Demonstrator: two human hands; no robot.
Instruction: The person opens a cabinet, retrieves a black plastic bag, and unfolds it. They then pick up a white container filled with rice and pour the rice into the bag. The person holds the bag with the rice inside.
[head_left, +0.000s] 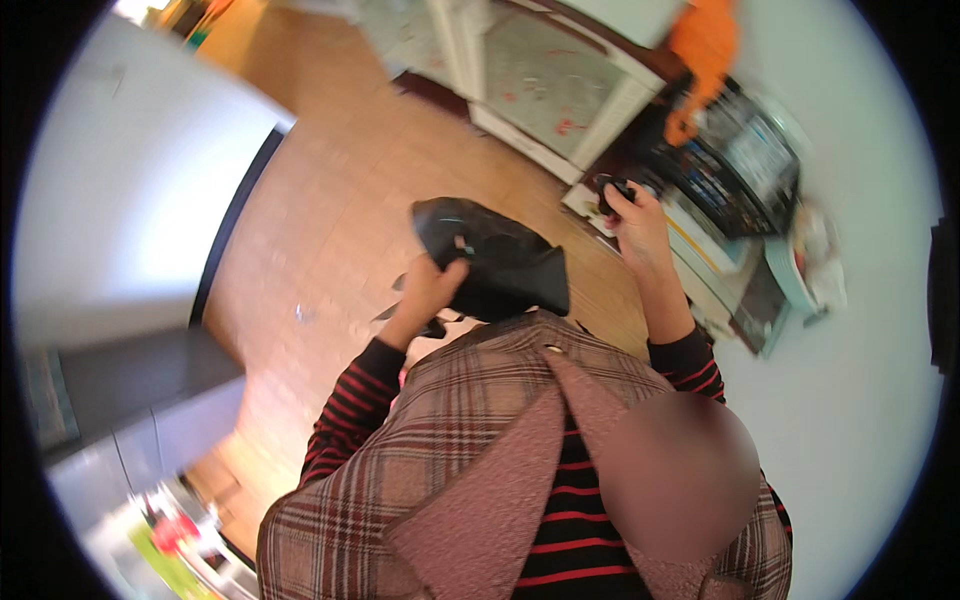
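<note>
In front of my body, my left hand (433, 291) grips the side of a black bag (499, 255), which looks soft, with dark straps (435, 327) hanging below the wrist. My right hand (636, 221), raised beside a low cabinet, holds a small black object (613, 193) between thumb and fingers. What that object is, I cannot tell. Blur hides the finer details of the bag.
A cabinet with pale-framed doors (551, 82) stands ahead on the wooden floor (337, 187). Boxes in a black rack (720, 165) and an orange item (705, 45) are at right by the wall (832, 390). A grey-topped unit (150, 375) is at left.
</note>
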